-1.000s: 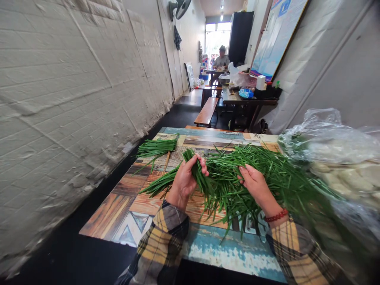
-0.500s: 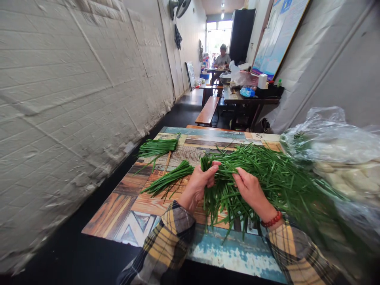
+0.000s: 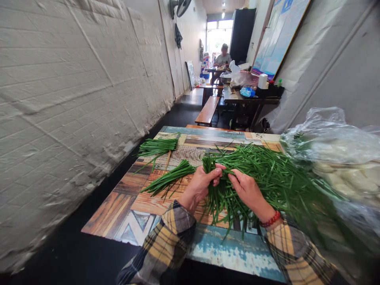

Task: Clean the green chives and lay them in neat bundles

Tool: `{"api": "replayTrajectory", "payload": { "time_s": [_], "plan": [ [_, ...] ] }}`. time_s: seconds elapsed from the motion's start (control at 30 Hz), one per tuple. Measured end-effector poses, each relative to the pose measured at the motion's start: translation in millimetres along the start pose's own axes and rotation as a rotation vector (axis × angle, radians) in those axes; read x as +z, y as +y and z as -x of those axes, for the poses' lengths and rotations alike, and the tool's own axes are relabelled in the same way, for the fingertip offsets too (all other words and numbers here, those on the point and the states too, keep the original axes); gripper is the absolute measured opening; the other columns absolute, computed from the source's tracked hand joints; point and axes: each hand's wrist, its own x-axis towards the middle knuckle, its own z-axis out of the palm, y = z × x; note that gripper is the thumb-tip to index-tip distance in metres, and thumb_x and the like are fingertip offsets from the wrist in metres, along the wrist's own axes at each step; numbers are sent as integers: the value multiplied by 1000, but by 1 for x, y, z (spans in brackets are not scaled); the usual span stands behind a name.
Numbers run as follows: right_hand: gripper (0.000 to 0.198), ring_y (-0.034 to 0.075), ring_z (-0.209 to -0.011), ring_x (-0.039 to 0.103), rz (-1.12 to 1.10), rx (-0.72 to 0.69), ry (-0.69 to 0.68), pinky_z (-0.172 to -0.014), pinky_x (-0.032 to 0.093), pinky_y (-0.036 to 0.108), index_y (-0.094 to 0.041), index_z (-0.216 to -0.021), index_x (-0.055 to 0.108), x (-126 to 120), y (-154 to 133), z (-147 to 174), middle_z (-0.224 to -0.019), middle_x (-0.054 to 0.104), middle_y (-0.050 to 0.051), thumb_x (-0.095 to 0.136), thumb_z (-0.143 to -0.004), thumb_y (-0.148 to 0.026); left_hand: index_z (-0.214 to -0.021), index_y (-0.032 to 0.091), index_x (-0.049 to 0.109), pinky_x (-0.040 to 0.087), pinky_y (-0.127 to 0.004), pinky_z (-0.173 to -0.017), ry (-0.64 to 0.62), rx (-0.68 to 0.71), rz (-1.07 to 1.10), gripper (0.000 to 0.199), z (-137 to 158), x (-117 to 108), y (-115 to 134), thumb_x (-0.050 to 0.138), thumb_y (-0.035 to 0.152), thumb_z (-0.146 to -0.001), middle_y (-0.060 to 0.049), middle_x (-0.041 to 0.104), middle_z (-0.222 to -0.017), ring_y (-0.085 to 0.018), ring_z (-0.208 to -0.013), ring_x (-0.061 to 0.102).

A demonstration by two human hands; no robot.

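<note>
My left hand point(image 3: 204, 184) is closed round an upright bunch of garlic chives point(image 3: 209, 163), whose cut ends stick up above the fist while the blades hang down below it. Just to the right, my right hand point(image 3: 246, 188) pinches a few chive blades close to the left fingers. Under and beyond both hands spreads a large loose pile of chives point(image 3: 270, 170). On the left of the table lie two neat bundles, a nearer chive bundle point(image 3: 169, 180) and a farther chive bundle point(image 3: 158, 147).
The patchwork-patterned table point(image 3: 118, 209) carries clear plastic bags point(image 3: 326, 134) with pale contents at the right. Thin brown sticks point(image 3: 167, 160) lie by the bundles. Beyond stand a bench point(image 3: 208, 110) and a cluttered table point(image 3: 237, 97), where another person point(image 3: 222, 58) sits farther back.
My right hand has moved left, closer to my left hand, drawing in the chive blades it pinches. My left hand has shifted slightly right with its bunch.
</note>
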Motion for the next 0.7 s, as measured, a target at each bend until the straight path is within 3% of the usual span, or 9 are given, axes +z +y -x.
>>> {"api": "replayTrajectory", "payload": {
  "time_s": [0.13,0.3,0.37,0.43,0.5,0.57,0.7],
  "plan": [
    [34,21,-71,65,0,-2,-13,-62,41,28,-18,-96,60,0,4,-1,-79,68,8,33,-95,-39,-75,10,67,34,-19,-48,95,45,20,29,-3,-4,5,76,37,-69,0,55,-65,-5,-52,46],
    [32,20,-57,62,-99,127,18,-56,40,27,-19,-87,57,-4,16,-5,-60,62,3,35,-92,-41,-72,14,61,49,-27,-71,203,213,210,30,-6,-19,24,76,39,-68,-3,64,-82,-15,-78,62],
    [31,19,-54,61,-157,171,34,-53,38,27,-21,-79,54,-7,18,-6,-55,57,0,36,-91,-44,-73,16,58,50,-27,-69,213,236,301,30,-6,-25,31,77,39,-68,1,59,-71,-13,-71,61],
    [33,18,-52,60,-222,215,46,-51,39,26,-22,-74,49,-9,18,-7,-53,54,-1,38,-90,-48,-73,16,56,46,-21,-56,207,227,330,29,-5,-28,34,77,36,-68,6,48,-57,-6,-52,50],
    [34,17,-49,60,-279,253,35,-50,40,25,-23,-72,47,-11,16,-7,-53,53,-2,39,-89,-51,-74,15,56,33,-17,-43,197,191,255,29,-5,-26,31,77,34,-68,10,36,-50,-2,-40,33],
    [34,17,-47,59,-303,266,13,-49,41,25,-22,-75,48,-11,12,-7,-56,53,-2,40,-89,-52,-75,14,59,24,-17,-39,203,144,100,29,-5,-20,24,78,34,-66,11,32,-47,-2,-38,26],
    [33,18,-54,62,-236,179,2,-55,44,27,-21,-82,54,-8,6,-5,-63,60,1,39,-91,-49,-80,11,68,28,-20,-43,226,64,-218,32,-5,-6,6,78,35,-62,6,48,-50,-4,-40,34]
  ]
}}
